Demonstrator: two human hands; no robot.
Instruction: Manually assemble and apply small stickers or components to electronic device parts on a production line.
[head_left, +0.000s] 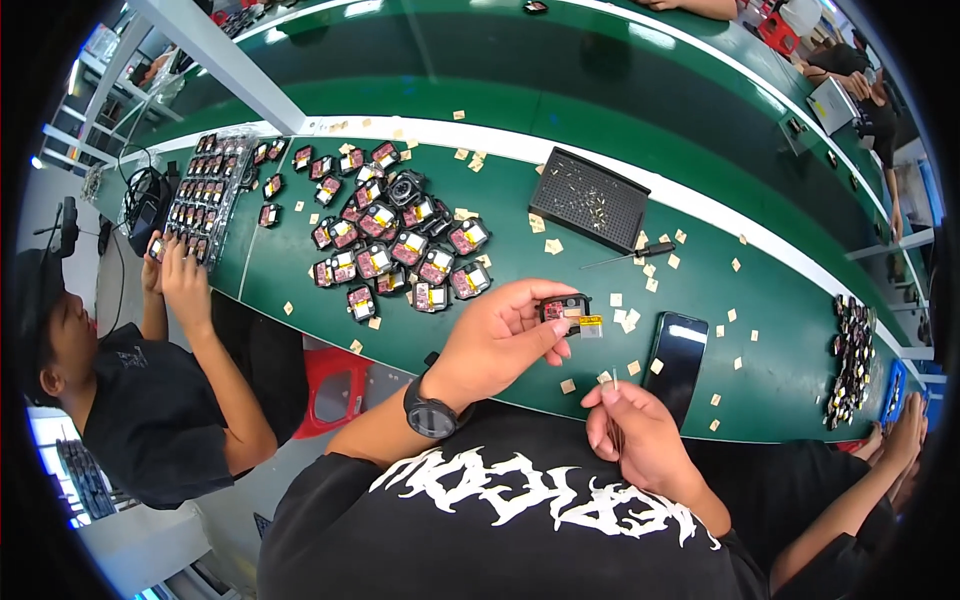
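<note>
My left hand is closed on a smartwatch module, a black frame with a red circuit board. A yellow-taped silver piece sticks out at its lower right edge, beside my thumb. Lower and to the right, my right hand pinches a thin metal tool, which looks like tweezers. Its narrow tip points up past my thumb, and the fingers cover most of it. The tool and the module are apart. Several similar modules lie heaped on the green table left of my hands.
A black tray holding small metal parts stands beyond my hands, a screwdriver near it. A phone lies right of my right hand. Small beige squares are scattered about. Co-workers sit at left and right.
</note>
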